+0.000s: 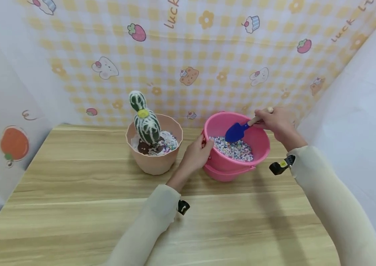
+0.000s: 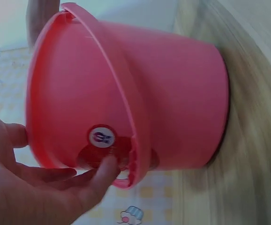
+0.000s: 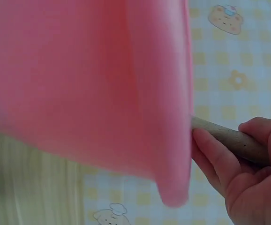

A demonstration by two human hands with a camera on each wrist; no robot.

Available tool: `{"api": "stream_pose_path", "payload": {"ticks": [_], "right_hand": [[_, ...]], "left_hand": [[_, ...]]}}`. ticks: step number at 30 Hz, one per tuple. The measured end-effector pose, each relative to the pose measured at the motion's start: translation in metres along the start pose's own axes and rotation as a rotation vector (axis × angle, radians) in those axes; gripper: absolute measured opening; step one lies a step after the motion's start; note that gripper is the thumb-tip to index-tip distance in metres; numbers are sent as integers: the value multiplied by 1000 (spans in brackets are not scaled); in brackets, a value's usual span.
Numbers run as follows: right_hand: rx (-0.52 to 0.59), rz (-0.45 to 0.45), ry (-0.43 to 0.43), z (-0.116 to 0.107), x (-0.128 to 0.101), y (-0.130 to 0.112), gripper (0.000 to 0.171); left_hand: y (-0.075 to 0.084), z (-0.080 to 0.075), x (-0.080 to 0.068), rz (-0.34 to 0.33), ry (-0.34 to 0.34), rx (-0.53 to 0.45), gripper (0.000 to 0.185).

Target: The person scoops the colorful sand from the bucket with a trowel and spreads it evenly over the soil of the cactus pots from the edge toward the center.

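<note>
A pink bucket (image 1: 257, 142) holding coloured pebbles (image 1: 236, 149) stands on the wooden table. My left hand (image 1: 197, 153) grips its left rim, fingers curled against the bucket wall (image 2: 140, 108) in the left wrist view. My right hand (image 1: 274, 120) holds the wooden handle (image 3: 229, 138) of a small blue shovel (image 1: 236, 132), whose blade sits just above the pebbles inside the bucket. The right wrist view shows the bucket's outer wall (image 3: 79, 79) close up. Left of the bucket stands a peach pot (image 1: 156, 162) with a green-and-white cactus (image 1: 144, 120) and pebbles around its base.
The wooden table (image 1: 74, 207) stretches toward me in front of the pot and bucket. A yellow checked backdrop (image 1: 207, 55) with cartoon prints closes the back, and pale walls stand close on both sides.
</note>
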State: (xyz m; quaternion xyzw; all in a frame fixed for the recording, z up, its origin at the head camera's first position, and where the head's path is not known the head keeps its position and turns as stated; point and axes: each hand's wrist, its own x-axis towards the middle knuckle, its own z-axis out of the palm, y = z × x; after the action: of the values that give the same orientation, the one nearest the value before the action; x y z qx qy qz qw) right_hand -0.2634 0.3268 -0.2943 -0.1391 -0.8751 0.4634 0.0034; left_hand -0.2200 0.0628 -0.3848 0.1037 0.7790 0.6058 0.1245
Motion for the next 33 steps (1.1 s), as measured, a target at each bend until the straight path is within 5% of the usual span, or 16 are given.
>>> {"api": "stream_pose_path", "payload": {"ticks": [6, 15, 33], "right_hand": [[57, 26, -71, 8, 6, 0, 35], [212, 135, -118, 16, 16, 0, 38], [210, 134, -101, 41, 24, 6, 30]], "left_hand": [[-3, 4, 5, -29, -42, -22, 58], [0, 3, 8, 40, -51, -10, 58], [-3, -3, 12, -11, -34, 48, 49]]}}
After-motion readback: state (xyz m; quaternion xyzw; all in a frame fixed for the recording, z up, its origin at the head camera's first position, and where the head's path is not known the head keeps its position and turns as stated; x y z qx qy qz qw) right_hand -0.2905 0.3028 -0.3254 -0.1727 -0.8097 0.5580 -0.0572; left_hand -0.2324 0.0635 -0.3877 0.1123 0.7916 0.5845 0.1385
